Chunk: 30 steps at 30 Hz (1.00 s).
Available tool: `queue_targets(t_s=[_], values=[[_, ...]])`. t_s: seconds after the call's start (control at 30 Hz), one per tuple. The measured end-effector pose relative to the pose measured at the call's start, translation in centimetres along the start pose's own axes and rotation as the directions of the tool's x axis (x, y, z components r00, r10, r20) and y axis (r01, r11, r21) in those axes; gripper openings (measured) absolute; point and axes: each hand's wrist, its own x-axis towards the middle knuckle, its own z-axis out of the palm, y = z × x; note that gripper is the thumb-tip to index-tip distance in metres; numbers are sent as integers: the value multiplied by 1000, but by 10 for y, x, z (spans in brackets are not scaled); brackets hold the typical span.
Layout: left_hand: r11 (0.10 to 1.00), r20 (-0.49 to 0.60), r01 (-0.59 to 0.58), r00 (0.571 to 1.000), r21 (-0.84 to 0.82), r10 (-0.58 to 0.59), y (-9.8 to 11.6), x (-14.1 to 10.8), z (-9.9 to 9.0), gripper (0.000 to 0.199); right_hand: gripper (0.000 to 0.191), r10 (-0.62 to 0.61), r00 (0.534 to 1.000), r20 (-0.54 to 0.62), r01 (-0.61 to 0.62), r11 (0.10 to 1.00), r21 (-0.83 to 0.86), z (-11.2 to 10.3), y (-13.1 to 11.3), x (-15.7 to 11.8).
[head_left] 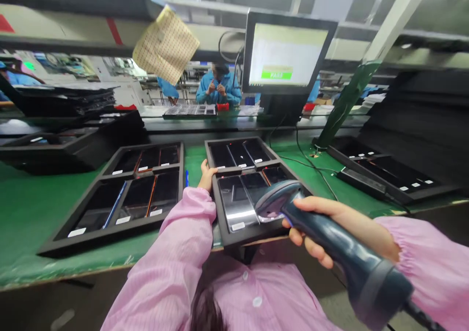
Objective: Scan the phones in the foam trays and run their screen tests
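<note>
- While the right hand (357, 223) wraps its fingers around the scanner (366, 257), the head hangs over the tray's front row, right of its middle; contact I cannot tell. A loose grip could drop it onto glass.
- The tray (249, 237) lies at the counter's (32, 184) front edge with 6 phones (236, 199) in 2 rows; a knock might tip it off.
- The left hand (207, 175) rests against the tray's left edge; whether it pinches the rim I cannot tell. Pushing sideways could shift the phones.
- Left of it, another tray (54, 249) holds 6 more.
- Behind, cables (321, 169) could snag a sliding tray.
- Beyond the counter's back edge, a monitor (286, 52) reads PASS.
</note>
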Motion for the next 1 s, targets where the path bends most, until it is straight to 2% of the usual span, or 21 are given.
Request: queue_targets(t_s=[0.13,0.3,0.83,1.0], values=[[1000,17,11,1000,-1,-11,-4,3,-2,75,29,-5,997,-76,3,1000,-20,-10,-2,-7],[1000,41,8,999,-17,-7,-2,-1,-2,78,29,38,993,-110,-39,999,-7,-13,-1,-8],[1000,21,20,1000,-23,-20,1,-2,-1,78,31,7,995,-104,-8,1000,-7,-11,-5,-6],[999,10,28,1000,-22,-28,0,-1,0,80,33,-28,995,-92,27,999,-18,-18,-7,-8]])
